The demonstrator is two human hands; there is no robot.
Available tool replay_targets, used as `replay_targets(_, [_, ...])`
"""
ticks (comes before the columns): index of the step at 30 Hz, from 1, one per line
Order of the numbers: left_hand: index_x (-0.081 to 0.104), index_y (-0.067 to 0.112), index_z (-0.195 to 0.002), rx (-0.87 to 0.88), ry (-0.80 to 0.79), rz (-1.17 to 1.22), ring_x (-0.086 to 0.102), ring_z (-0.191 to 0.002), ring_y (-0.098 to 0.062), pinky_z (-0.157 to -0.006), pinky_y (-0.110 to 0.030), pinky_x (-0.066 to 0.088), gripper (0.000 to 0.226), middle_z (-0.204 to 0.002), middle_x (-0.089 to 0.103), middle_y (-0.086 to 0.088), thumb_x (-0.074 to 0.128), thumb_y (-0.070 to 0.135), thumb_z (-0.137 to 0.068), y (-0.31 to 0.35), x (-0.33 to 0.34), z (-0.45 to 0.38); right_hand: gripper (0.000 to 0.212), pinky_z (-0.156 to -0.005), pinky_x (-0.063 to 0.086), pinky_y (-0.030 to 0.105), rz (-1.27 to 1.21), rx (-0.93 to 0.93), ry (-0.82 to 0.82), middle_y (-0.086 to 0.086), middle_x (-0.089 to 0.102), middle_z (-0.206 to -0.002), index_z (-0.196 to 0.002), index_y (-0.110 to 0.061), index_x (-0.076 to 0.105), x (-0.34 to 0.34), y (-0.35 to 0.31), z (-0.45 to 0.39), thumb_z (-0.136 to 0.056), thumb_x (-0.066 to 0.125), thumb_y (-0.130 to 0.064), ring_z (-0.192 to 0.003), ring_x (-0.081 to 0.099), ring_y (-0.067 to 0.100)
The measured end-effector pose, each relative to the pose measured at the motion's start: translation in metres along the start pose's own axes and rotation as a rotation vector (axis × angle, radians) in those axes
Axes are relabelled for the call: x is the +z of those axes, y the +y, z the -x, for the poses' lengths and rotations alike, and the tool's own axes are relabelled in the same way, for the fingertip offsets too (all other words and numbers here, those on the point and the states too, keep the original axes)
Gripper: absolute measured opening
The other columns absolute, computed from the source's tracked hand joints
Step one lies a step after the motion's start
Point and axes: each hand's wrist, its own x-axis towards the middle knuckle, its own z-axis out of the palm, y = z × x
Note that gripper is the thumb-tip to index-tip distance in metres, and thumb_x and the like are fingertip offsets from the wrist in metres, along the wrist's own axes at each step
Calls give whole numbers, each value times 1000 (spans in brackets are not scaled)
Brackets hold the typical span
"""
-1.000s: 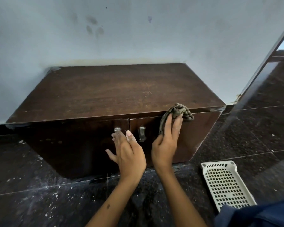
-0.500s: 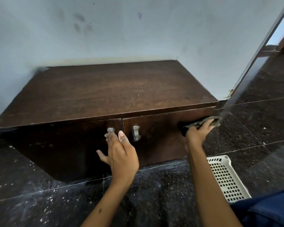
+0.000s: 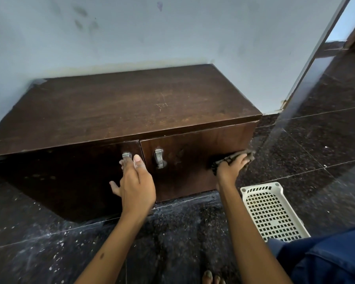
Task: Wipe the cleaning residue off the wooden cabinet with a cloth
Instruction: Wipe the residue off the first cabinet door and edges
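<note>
Clearly you were wiping the right door's front, so the sound way was to keep the cloth [image 3: 233, 158] flat and bunched under the palm, press evenly, and carry each stroke right to the door's edge before overlapping the next; that is my judgement from how things lay. Your right hand [image 3: 232, 168] reached forward with fingers curled over the cloth, pressing it against the cabinet [image 3: 131, 107] low at its right front corner, wrist bent inward. Your left hand [image 3: 134, 181] lay with straight fingers against the left door, fingertips just below its handle [image 3: 126, 155], holding nothing and steadying it.
</note>
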Motion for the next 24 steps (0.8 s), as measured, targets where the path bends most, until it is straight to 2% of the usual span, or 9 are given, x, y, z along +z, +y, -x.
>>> replay_targets(4, [24,5,-145,40,54,41,31,-137,-27,-116,-46,-9,67,-111,63,-17,7,46,-96,-2,2,6,82,-107,10,15,75,-194,100,15,-10,-158,-151,-4,3,9,5,9,-80,39,15,-146,3,26])
replay_targets(6, [26,3,-145,84,20,26,39,-132,-30,-116,-48,-9,81,-93,65,-18,2,54,-87,-3,1,9,82,-107,8,13,68,-198,120,17,-10,-157,-150,-3,2,9,15,5,-79,38,17,-145,0,28])
replay_targets(11, [24,4,-145,119,-7,-69,40,-131,-31,-116,-48,-10,86,-118,52,-38,-1,58,-82,-7,-1,9,77,-118,16,36,-48,201,53,11,-15,-158,-151,-9,-5,11,62,-25,-88,34,11,-146,2,29])
replay_targets(14, [24,5,-146,132,11,-34,38,-134,-29,-116,-46,-9,82,-117,54,-37,1,55,-85,-9,1,9,60,-107,37,46,-18,505,-145,16,21,-154,-150,-6,9,8,98,-42,-95,35,-1,-134,36,36])
replay_targets(17, [34,3,-141,132,31,-9,34,-137,-25,-117,-43,-10,84,-115,58,-33,-2,58,-89,-11,2,8,44,-79,53,43,-68,641,-251,27,55,-122,-140,5,30,7,102,-37,-95,29,3,-96,61,38])
replay_targets(18, [36,3,-140,131,34,-1,35,-137,-25,-117,-42,-10,85,-114,58,-33,0,58,-86,-11,2,7,46,-80,53,45,-104,636,-213,26,54,-123,-141,4,29,8,97,-35,-94,28,5,-97,61,38])
replay_targets(20, [37,4,-139,133,41,22,36,-136,-24,-117,-41,-9,84,-113,59,-33,1,57,-84,-10,4,6,58,-101,44,46,-224,522,-64,19,34,-147,-148,-3,16,14,80,-29,-93,31,6,-123,48,36])
replay_targets(22, [36,5,-140,132,54,41,36,-136,-23,-117,-40,-9,81,-112,60,-31,3,54,-85,-10,6,6,72,-115,26,36,-139,230,102,11,5,-159,-151,-6,8,27,51,-5,-87,35,12,-141,24,31])
replay_targets(24, [33,6,-143,122,69,59,39,-134,-27,-117,-41,-9,79,-107,62,-31,4,52,-86,-11,6,8,82,-118,15,31,-39,-85,189,9,-8,-159,-151,-6,8,49,25,33,-78,37,20,-146,8,28])
